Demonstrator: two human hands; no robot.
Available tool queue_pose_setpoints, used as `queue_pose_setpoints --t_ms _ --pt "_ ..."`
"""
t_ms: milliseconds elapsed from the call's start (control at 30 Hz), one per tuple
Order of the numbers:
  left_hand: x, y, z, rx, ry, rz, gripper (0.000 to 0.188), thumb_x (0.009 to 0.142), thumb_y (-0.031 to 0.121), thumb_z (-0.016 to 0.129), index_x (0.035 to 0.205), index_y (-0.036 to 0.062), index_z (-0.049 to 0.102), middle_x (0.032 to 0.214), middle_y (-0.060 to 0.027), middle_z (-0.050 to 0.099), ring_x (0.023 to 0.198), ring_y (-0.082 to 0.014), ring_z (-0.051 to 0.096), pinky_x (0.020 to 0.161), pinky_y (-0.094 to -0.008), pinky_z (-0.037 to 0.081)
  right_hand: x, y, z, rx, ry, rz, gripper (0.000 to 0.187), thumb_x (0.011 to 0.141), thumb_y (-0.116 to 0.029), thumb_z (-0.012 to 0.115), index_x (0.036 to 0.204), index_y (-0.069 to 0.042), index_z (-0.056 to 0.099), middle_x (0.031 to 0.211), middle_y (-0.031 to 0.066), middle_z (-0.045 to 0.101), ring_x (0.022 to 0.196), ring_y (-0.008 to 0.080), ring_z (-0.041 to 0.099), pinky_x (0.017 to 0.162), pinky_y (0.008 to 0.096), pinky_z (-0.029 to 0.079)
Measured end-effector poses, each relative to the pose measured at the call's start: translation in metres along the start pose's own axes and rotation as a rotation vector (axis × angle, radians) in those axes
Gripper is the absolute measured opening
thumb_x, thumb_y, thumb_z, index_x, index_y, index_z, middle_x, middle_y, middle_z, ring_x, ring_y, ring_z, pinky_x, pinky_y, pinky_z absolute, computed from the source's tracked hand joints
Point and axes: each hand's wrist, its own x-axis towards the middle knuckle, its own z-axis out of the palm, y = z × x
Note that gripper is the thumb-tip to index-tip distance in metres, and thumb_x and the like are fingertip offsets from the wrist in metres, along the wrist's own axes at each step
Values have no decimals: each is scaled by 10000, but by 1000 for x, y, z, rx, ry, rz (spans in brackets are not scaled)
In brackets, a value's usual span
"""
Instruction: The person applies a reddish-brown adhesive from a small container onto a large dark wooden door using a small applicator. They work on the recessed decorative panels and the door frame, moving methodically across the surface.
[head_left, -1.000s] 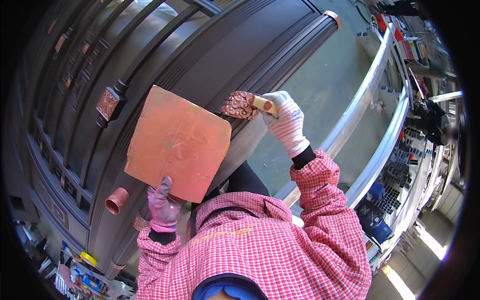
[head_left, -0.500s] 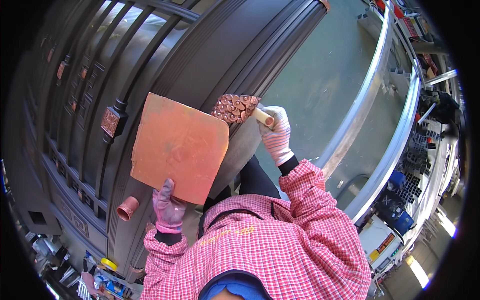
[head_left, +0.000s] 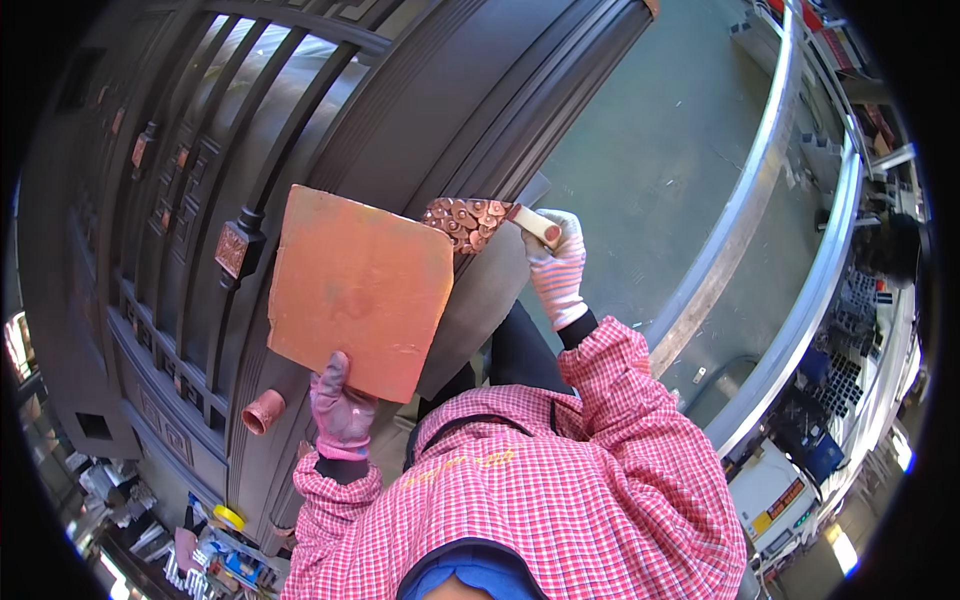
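Note:
My gloved left hand (head_left: 341, 410) grips the lower edge of a square orange-brown board (head_left: 362, 290), its thumb lying on the face. To the right, my right hand (head_left: 556, 268), in a white glove with striped cuff, pinches a short cream-coloured handle-like piece (head_left: 536, 226) with a red-brown spot at its near end. The far end of that piece meets a copper-coloured ornament with round bosses (head_left: 467, 222), partly behind the board. Whether the two are joined I cannot tell. The ornament lies against a dark grey moulded frame (head_left: 480, 110).
On the left stands a dark grille with upright bars and a copper-coloured square boss (head_left: 236, 249). A copper-coloured tube end (head_left: 264, 411) sticks out near my left hand. Long metal rails (head_left: 735, 215) run along the right, with a white machine (head_left: 765, 495) beyond.
My right hand and the cream piece have shifted slightly right, and the piece has turned so more of its length shows. The board in my left hand has moved slightly left.

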Motion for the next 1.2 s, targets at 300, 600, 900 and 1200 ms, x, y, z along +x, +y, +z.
queue_pose_setpoints --t_ms 300,600,900,1200 --pt "-14 2 -8 -39 -7 54 455 943 65 632 1378 91 501 1316 -55 582 1204 -230 590 1011 -425 513 -13 -36 14 -407 -184 -419 284 736 -13 705 1000 -94 636 924 125 622 849 326 635 761 372 526" --pt "-28 8 -27 -95 -106 74 412 938 66 640 1332 69 522 1217 -57 627 1110 -198 639 951 -378 550 -37 -115 12 -274 -232 -184 214 858 1 712 1041 -47 612 886 34 650 787 94 587 721 244 516" --pt "-29 -16 -16 -40 -194 165 468 921 75 652 1360 43 492 1298 -86 593 1178 -230 603 1013 -408 500 -87 -206 71 -642 -687 -691 313 733 -120 807 1003 -125 648 871 96 653 778 305 667 697 367 542" --pt "5 -53 47 7 -235 145 501 915 52 646 1384 49 469 1307 -99 582 1188 -235 595 1002 -421 520 -15 -205 23 -839 -735 -783 225 699 -172 757 898 -175 652 835 75 635 810 303 653 689 397 536"
